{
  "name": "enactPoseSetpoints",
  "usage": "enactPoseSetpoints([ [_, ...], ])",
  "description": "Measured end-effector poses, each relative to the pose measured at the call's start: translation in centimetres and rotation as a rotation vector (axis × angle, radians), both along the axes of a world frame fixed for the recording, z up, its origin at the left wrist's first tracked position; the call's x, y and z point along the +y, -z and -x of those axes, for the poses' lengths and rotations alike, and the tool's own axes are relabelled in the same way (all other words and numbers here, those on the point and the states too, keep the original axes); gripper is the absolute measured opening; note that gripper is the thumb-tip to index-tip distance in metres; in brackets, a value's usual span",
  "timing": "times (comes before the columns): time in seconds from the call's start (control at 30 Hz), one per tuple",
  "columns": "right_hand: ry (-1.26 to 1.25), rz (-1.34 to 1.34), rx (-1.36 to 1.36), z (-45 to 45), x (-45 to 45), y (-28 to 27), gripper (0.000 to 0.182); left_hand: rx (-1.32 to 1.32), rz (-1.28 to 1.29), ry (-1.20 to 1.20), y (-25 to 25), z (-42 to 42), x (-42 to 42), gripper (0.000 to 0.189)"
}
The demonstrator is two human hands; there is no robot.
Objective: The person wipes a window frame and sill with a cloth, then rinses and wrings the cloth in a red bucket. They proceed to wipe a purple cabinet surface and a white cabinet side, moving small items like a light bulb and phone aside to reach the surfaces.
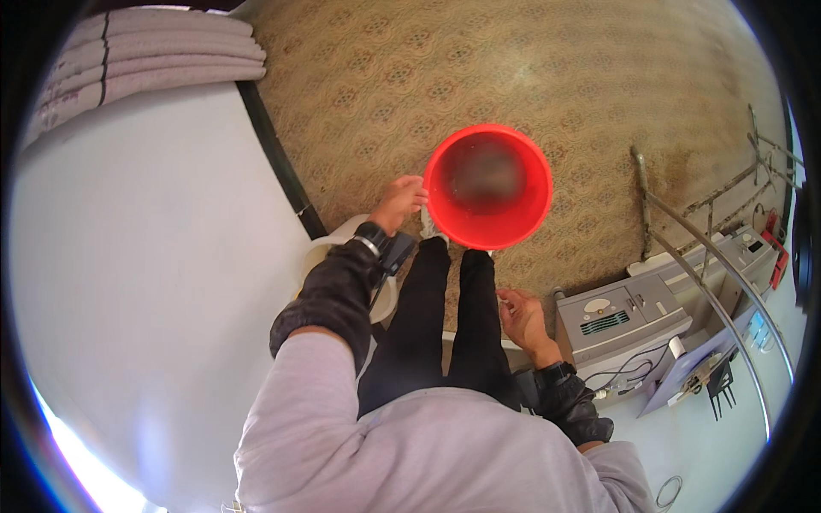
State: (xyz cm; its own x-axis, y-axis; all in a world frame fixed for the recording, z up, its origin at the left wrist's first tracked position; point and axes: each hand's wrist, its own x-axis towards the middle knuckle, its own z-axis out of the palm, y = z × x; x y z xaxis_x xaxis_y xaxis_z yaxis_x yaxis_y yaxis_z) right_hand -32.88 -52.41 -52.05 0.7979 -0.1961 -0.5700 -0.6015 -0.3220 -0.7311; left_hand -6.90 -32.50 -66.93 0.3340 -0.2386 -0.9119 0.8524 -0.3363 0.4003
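A red bucket (pixel 542 186) stands before me, its inside dark and blurred at the bottom; I cannot make out what is in it. My left hand (pixel 401 200) is at the bucket's left rim, fingers loosely bent and nothing visible in them. Whether the fingertips touch the rim is unclear. Beside my right thigh hangs my right hand (pixel 524 320), empty, with its fingers half curled and apart. Both wrists wear dark bands, and dark sleeve covers wrap the forearms. Part of a white shoe (pixel 431 224) shows at the bucket's lower left edge.
A pale container (pixel 385 301) sits left of my legs, partly behind my left arm. To the right are a grey cabinet (pixel 616 314), cables (pixel 632 370) and a metal tube frame (pixel 696 256). Folded quilted bedding (pixel 173 48) lies upper left, above a white wall (pixel 141 243). The floor (pixel 385 77) is patterned.
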Motion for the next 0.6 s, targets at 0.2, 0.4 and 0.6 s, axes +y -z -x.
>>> enactPoseSetpoints([
  [0.2,0.049,0.105,0.102,1.9,-2.8,5.0,0.026,0.293,0.685,-0.74,-3.7,-0.2,-1.0,0.033],
  [0.4,0.055,0.243,0.08,2.1,-5.7,9.7,0.025,0.13,0.808,-0.423,-11.5,-8.9,-8.8,0.03],
  [0.6,0.165,0.355,0.041,1.2,-6.4,12.5,0.024,-0.353,0.558,0.177,-8.6,-20.0,-18.2,0.029],
])
